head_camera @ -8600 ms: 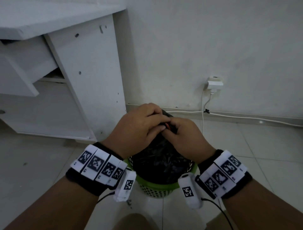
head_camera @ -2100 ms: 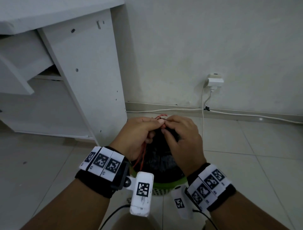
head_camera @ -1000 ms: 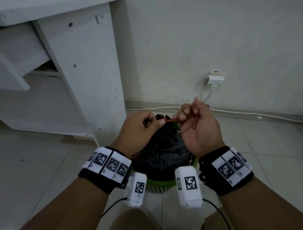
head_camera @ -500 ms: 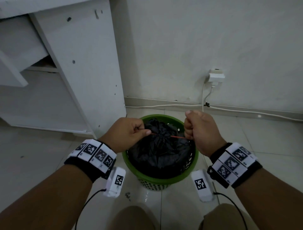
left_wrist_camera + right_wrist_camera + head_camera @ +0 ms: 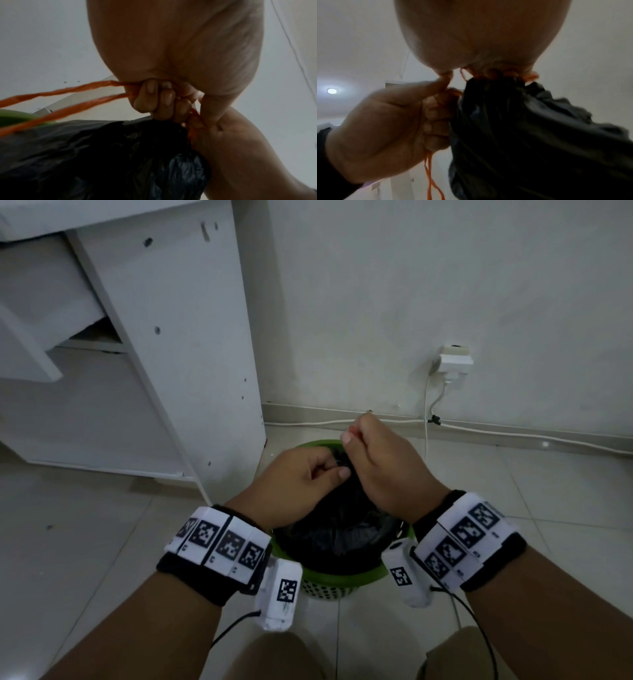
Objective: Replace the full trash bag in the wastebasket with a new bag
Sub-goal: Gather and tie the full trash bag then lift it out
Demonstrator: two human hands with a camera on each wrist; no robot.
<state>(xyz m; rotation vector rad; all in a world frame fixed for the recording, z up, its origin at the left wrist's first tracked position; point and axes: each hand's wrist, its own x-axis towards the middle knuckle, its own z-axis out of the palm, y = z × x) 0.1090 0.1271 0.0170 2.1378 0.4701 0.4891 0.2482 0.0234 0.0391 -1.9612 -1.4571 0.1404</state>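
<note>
A black trash bag (image 5: 342,518) sits gathered in the green wastebasket (image 5: 342,578) on the floor. Both hands meet over its bunched neck. My left hand (image 5: 337,470) curls its fingers (image 5: 154,100) round the orange drawstring (image 5: 68,97), and two strands run out from that fist. My right hand (image 5: 352,436) is just above and to the right. It pinches the drawstring (image 5: 529,76) at the top of the bag (image 5: 530,128). In the right wrist view loose strands (image 5: 430,175) hang down below the left hand (image 5: 385,121). The knot itself is hidden between the fingers.
A white desk panel (image 5: 191,344) stands close on the left of the basket. Behind it is the wall, with a socket and plug (image 5: 452,362) and a white cable (image 5: 513,433) along the skirting. The floor is pale tile (image 5: 85,542).
Half a second ago the hands were apart, with the drawstring taut across the basket. They have now come together over the bag's neck, the right hand a little higher.
</note>
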